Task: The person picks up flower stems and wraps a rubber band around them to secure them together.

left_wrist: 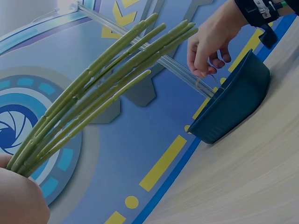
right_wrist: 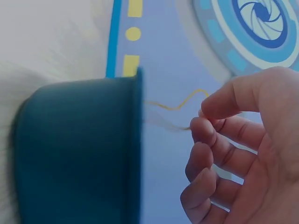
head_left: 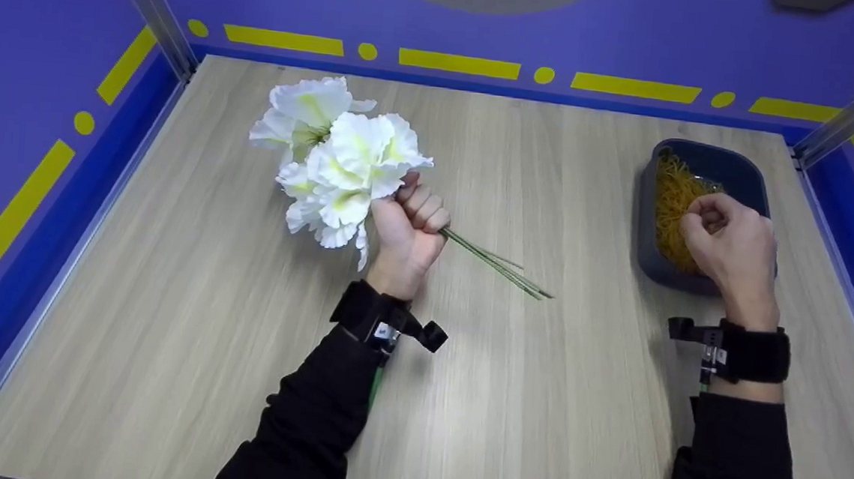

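Flowers, white artificial bunch, centre-left of the head view, held off the wooden table by the left hand, fist wrapped round the stems just under the blooms. Green stems stick out lower right of the fist, ends fanned slightly; left wrist view shows them as several stiff thin rods splaying apart. Judgement: bunch is light, stems stiff but springy and smooth so they can slip or spread, petals soft and easy to crush, so best hold is on the stems close below the heads, not on the blooms. Right hand sits at right of the head view over the dark blue tub, fingers curled, thumb and forefinger pinching a thin yellow rubber band just past the tub rim. Band looks light, stretchy, easy to drop. Tub holds a heap of yellow bands. Both wrists carry black straps with small cameras. Hands well apart. Purple-blue walls with yellow dashes round the table, metal posts in the upper corners.
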Demonstrator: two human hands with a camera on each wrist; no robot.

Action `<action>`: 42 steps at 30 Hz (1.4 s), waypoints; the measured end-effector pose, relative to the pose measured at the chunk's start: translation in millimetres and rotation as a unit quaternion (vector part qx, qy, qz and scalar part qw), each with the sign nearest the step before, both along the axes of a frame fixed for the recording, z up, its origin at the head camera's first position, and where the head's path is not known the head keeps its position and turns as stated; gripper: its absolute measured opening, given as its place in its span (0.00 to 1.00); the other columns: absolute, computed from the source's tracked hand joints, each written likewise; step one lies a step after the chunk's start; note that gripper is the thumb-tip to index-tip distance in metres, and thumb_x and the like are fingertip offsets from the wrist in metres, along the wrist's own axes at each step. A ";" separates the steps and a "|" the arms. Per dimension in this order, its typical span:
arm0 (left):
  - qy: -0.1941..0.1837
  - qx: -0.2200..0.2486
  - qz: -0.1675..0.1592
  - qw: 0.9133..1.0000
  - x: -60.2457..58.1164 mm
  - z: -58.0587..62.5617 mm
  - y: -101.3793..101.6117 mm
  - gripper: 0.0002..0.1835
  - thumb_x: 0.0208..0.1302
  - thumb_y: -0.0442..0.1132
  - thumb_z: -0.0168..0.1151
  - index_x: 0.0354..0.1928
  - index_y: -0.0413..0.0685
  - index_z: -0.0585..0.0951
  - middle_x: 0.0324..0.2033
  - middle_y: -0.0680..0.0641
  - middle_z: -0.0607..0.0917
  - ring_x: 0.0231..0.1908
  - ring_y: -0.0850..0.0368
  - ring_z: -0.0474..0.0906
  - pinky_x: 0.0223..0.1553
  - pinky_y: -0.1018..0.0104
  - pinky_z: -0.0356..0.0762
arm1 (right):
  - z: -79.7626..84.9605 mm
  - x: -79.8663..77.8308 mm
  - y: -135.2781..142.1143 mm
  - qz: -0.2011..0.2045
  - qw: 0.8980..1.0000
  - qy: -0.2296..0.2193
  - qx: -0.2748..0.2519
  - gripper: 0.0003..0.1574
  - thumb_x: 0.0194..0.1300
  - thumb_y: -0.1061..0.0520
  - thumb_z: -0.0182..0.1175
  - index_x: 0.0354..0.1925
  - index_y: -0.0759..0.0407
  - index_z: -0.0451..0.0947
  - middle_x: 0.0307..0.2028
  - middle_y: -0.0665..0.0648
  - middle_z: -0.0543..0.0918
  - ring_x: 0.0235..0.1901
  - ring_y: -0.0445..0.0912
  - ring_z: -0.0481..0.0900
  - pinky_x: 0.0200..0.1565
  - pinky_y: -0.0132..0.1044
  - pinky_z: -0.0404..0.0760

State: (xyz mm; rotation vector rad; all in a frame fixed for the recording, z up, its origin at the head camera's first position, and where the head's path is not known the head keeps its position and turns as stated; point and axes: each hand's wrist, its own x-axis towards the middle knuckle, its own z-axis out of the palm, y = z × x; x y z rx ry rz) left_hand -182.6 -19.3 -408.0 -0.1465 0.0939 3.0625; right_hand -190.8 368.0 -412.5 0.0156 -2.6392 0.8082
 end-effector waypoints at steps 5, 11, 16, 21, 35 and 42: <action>-0.001 0.002 -0.003 1.000 0.0 0.1 -0.3 0.22 0.67 0.39 0.42 0.12 0.52 0.61 0.11 0.59 0.50 0.14 0.67 0.41 0.15 0.76 0.38 | 12.9 6.8 -8.8 0.013 0.999 0.006 -0.037 0.13 0.69 0.52 0.53 0.41 0.58 0.81 0.26 0.48 0.82 0.18 0.37 0.71 0.25 0.29 0.65; -0.002 0.012 -0.007 1.000 -0.3 0.2 -1.1 0.21 0.65 0.39 0.43 0.11 0.52 0.61 0.11 0.59 0.50 0.14 0.68 0.41 0.16 0.76 0.38 | 27.2 16.5 -21.9 0.068 0.994 -0.003 -0.089 0.13 0.73 0.50 0.55 0.45 0.59 0.76 0.30 0.48 0.88 0.26 0.35 0.83 0.22 0.23 0.72; -0.001 0.012 -0.008 1.000 -0.2 0.6 -1.2 0.22 0.68 0.39 0.41 0.12 0.53 0.60 0.11 0.60 0.50 0.14 0.68 0.41 0.15 0.76 0.37 | 37.6 24.2 -31.1 0.115 0.988 0.002 -0.102 0.13 0.70 0.55 0.64 0.46 0.63 0.78 0.40 0.58 0.89 0.32 0.32 0.85 0.32 0.21 0.79; -0.002 0.007 -0.008 1.000 -0.4 1.3 -0.7 0.23 0.69 0.38 0.40 0.12 0.53 0.60 0.10 0.59 0.51 0.13 0.67 0.41 0.15 0.76 0.37 | 44.8 29.9 -37.4 0.114 0.989 0.029 -0.086 0.14 0.66 0.56 0.69 0.43 0.65 0.80 0.37 0.59 0.89 0.28 0.30 0.84 0.30 0.19 0.77; -0.005 0.000 -0.002 1.000 0.1 0.5 -0.2 0.23 0.70 0.40 0.40 0.13 0.53 0.59 0.10 0.59 0.52 0.13 0.67 0.42 0.15 0.76 0.39 | 43.3 34.8 -59.1 0.211 0.973 0.087 -0.033 0.08 0.63 0.65 0.69 0.43 0.60 0.86 0.33 0.53 0.88 0.29 0.30 0.80 0.33 0.17 0.75; -0.008 -0.005 0.004 1.000 0.0 0.9 0.5 0.23 0.70 0.40 0.40 0.13 0.52 0.61 0.08 0.59 0.57 0.12 0.68 0.43 0.14 0.76 0.41 | 47.4 44.7 -73.7 0.274 0.958 0.080 0.011 0.11 0.61 0.66 0.71 0.42 0.56 0.87 0.36 0.50 0.89 0.29 0.32 0.80 0.32 0.18 0.74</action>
